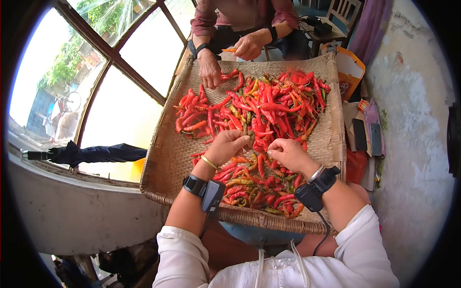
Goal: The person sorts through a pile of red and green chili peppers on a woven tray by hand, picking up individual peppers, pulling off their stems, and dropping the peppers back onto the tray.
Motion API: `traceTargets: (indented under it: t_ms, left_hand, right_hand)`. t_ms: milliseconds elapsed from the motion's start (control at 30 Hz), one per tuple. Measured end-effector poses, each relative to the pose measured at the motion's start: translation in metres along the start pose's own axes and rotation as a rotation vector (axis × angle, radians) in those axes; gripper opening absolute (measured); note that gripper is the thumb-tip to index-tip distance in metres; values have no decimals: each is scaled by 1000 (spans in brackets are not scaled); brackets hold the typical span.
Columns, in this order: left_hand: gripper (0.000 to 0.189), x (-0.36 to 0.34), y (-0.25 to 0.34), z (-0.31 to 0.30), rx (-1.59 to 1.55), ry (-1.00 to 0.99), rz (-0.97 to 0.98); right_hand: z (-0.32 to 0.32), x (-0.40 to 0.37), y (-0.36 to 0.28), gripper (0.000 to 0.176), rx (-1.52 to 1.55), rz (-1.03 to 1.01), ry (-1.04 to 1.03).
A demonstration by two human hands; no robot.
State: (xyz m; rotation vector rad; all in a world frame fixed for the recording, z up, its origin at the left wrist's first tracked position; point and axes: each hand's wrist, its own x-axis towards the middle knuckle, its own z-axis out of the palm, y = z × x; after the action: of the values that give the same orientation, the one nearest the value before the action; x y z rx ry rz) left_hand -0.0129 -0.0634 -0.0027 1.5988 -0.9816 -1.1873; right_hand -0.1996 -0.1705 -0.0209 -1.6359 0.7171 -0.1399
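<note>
A large heap of red chili peppers point(281, 105), mixed with some orange and green ones, lies in a woven tray point(163, 158). A second pile of chili peppers point(249, 185) sits at the tray's near side, below my wrists. My left hand point(224, 148) is closed between the piles, thumb and fingers pinched at a small dark greenish chili pepper point(250, 135). To its right, my right hand point(291, 154) is also pinched shut, fingertips close to red peppers; whatever it grips is too small or hidden to tell.
Opposite me a person's hand point(209, 69) reaches into the tray, while that person's other hand point(247, 45) holds an orange pepper point(229, 50). A folded umbrella point(98, 154) lies on the left sill. Phones point(375, 139) and a yellow box point(349, 65) stand along the right wall.
</note>
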Motion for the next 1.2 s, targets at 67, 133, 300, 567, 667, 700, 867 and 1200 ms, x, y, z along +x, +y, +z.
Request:
traceTargets:
  t_ms: [67, 133, 300, 567, 667, 700, 867, 1200]
  left_hand:
    - [32, 5, 8, -9, -484, 314, 98]
    - [32, 4, 8, -10, -254, 344, 54]
    - [23, -9, -23, 25, 991, -229, 140]
    - [27, -14, -18, 48, 1370, -526, -39]
    - [23, -11, -18, 52, 1385, -505, -36]
    - [21, -11, -18, 52, 1389, -496, -26]
    - [18, -13, -21, 37, 1171, -404, 190]
    - [31, -18, -5, 48, 453, -188, 341]
  right_hand:
    - [-3, 5, 16, 19, -541, -316, 115]
    - [-4, 0, 8, 23, -593, -204, 99]
    - [-3, -1, 8, 24, -917, -171, -130]
    - [2, -7, 11, 29, -1187, -144, -343]
    - [7, -10, 11, 24, -1231, -161, -339]
    - [6, -11, 10, 21, -1237, -166, -334]
    - [-10, -16, -15, 18, -1143, -171, -288]
    - [-9, -13, -22, 23, -437, -311, -18]
